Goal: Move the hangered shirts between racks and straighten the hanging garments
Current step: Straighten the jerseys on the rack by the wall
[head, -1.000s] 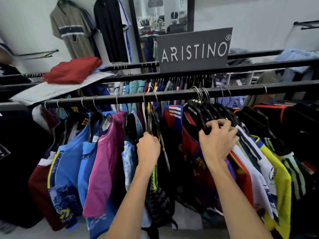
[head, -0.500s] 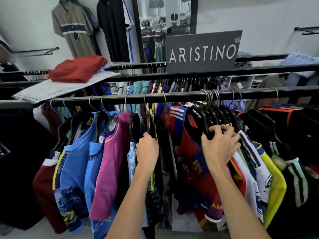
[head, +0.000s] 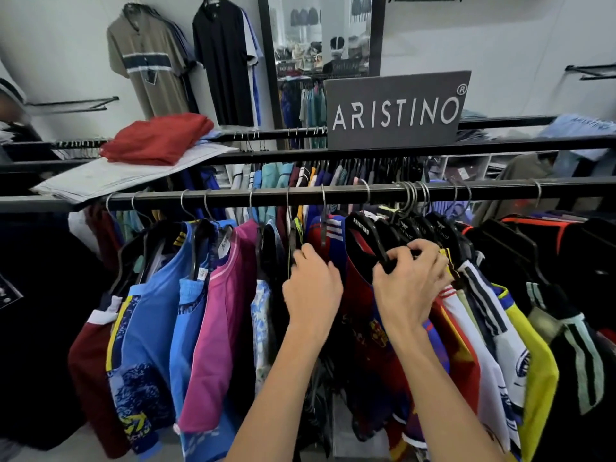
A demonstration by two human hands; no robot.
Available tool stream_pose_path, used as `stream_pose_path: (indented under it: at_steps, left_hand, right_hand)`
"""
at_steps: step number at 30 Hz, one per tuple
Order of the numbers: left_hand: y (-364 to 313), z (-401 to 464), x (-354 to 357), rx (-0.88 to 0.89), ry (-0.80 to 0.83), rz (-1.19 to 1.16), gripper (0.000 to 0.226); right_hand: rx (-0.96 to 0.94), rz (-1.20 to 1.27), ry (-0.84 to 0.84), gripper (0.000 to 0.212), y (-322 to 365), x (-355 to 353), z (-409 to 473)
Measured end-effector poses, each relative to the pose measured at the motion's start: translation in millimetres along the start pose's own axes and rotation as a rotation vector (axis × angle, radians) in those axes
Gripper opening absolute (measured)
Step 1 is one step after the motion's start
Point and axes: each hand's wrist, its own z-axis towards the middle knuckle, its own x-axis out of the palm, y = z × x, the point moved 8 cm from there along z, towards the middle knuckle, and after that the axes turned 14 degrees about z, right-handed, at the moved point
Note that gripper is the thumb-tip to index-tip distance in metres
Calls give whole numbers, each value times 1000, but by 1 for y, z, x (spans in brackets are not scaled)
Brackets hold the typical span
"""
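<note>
Front rail (head: 333,192): black metal bar, carrying hangered sports shirts on black plastic hangers with wire hooks, packed close. From the left: one maroon-sleeved shirt (head: 87,358), two blue shirts (head: 151,315), one pink shirt (head: 218,325), then a red-and-blue striped jersey (head: 361,315), white, yellow and black garments further right. Left hand (head: 311,291), fingers curled into the dark garments just left of the jersey; what they clasped was hidden. Right hand (head: 408,283), fingers clamped round the black hanger (head: 366,235) marked ARISTINO, at the jersey's shoulder. Behind: one grey ARISTINO sign (head: 396,110) standing on a second rail; one folded red garment (head: 156,138) lying on a grey board; two shirts hung on the wall.
</note>
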Motion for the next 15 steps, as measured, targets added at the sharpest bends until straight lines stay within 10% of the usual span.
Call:
stream_pose_path:
  at_steps: [15]
  left_hand:
    - [-6,3,44,18,268,-6,32]
  right_hand:
    - [133,319,489,21,33,54,-27]
